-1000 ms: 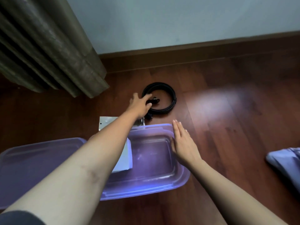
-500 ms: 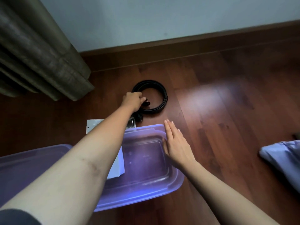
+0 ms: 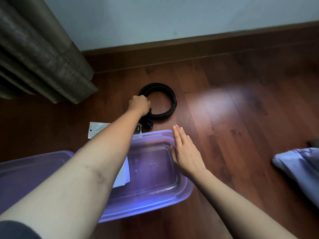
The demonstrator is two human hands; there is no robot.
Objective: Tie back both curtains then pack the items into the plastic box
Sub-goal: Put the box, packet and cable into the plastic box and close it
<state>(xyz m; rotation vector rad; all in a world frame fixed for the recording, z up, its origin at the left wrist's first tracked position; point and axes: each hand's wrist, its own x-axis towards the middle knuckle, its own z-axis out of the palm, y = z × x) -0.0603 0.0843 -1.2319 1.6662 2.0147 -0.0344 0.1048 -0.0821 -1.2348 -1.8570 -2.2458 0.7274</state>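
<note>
A coiled black cable (image 3: 166, 99) lies on the wooden floor beyond the box. My left hand (image 3: 139, 105) is closed around the coil's left side. A purple translucent plastic box (image 3: 181, 190) stands open on the floor in front of me, with a white packet (image 3: 123, 175) inside, mostly hidden by my left forearm. My right hand (image 3: 185, 152) rests flat on the box's right rim, fingers straight and together. A small silver packet (image 3: 97, 129) lies on the floor left of my arm. Dark plugs (image 3: 146, 124) sit just below the coil.
A grey-brown curtain (image 3: 41, 54) hangs at the upper left, its hem on the floor. The purple lid (image 3: 25, 169) lies left of the box. Pale blue cloth (image 3: 300, 166) lies at the right edge. A wall and dark skirting board run across the back.
My left hand went from open over the cable's plug end to closed on the coil's left side. My right hand stayed on the box's rim.
</note>
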